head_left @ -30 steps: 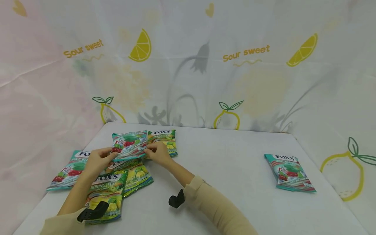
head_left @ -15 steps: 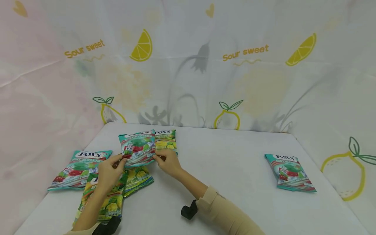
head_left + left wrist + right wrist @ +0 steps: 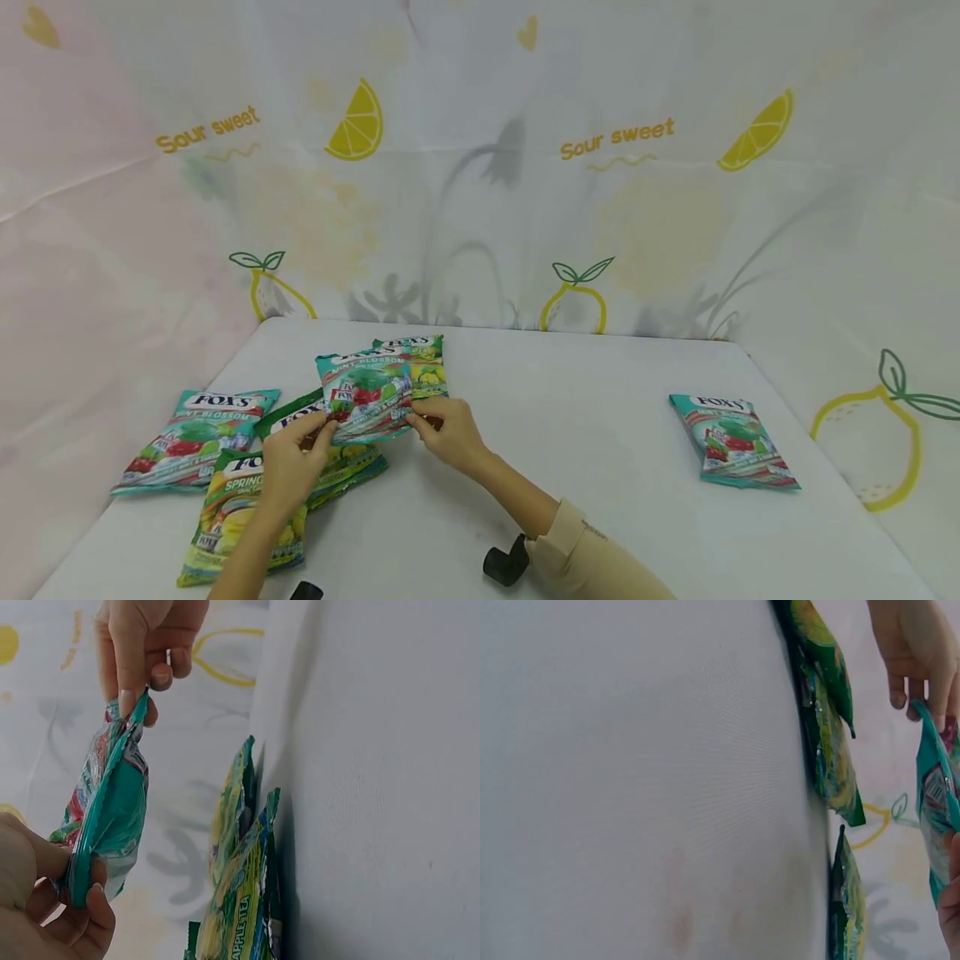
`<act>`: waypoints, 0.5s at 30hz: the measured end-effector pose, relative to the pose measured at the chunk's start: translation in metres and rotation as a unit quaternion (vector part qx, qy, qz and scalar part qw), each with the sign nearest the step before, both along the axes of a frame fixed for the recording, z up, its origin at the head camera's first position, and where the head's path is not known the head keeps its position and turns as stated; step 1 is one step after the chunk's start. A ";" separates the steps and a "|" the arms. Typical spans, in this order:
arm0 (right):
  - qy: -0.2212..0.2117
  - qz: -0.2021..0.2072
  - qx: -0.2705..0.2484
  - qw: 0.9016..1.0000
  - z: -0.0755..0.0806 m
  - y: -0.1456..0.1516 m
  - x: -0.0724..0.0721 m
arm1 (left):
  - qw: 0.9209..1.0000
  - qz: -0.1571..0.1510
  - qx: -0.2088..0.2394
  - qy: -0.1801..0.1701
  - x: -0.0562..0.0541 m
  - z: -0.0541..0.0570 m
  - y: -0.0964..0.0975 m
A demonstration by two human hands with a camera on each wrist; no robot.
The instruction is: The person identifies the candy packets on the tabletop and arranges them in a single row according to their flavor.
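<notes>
A teal Fox's Mint Blossom candy bag (image 3: 367, 396) is held up above the table by both hands. My left hand (image 3: 296, 458) pinches its lower left corner, and my right hand (image 3: 453, 429) pinches the lower right corner. In the left wrist view the bag (image 3: 120, 802) is seen edge-on, away from the tabletop, its teal side seam facing the camera. Behind and below it lie green Fox's Spring Tea bags: one at the back (image 3: 429, 379), one partly covered in the middle (image 3: 348, 467) and one in front (image 3: 236, 508), overlapped by my left forearm.
A second Mint Blossom bag (image 3: 195, 442) lies at the left edge of the white table (image 3: 570, 467). Another Mint Blossom bag (image 3: 735, 442) lies alone at the far right. A lemon-printed cloth (image 3: 465, 167) hangs behind and along the sides.
Both hands have moved the held Mint Blossom bag to the right and nearer to me. More of the middle Spring Tea bag shows now. The other bags stay on the table.
</notes>
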State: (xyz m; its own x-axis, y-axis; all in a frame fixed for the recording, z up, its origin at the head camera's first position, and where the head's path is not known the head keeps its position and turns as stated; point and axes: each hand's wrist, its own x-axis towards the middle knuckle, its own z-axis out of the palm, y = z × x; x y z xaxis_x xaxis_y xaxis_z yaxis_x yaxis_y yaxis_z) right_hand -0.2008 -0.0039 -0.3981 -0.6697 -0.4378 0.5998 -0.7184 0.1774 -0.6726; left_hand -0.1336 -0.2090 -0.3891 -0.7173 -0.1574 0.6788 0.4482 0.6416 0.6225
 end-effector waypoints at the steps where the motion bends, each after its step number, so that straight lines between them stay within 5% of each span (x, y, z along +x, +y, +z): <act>1: 0.003 -0.001 0.001 1.000 0.000 0.002 0.002 | 1.000 -0.003 0.002 0.000 0.001 0.000 0.002; 9: -0.007 -0.004 -0.009 1.000 0.003 0.019 0.014 | 0.999 -0.004 0.023 -0.032 0.005 -0.004 0.018; 15: -0.009 -0.003 -0.019 1.000 0.025 0.032 0.033 | 0.999 -0.022 0.030 -0.018 0.004 -0.008 0.028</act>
State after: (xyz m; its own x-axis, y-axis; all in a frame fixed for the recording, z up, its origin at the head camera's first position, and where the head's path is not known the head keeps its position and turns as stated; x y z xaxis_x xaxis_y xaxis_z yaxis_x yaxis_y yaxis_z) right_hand -0.1674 0.0283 -0.3731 -0.6829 -0.4106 0.6042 -0.7056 0.1566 -0.6911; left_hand -0.1296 -0.1814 -0.3966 -0.7485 -0.1639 0.6426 0.4521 0.5828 0.6753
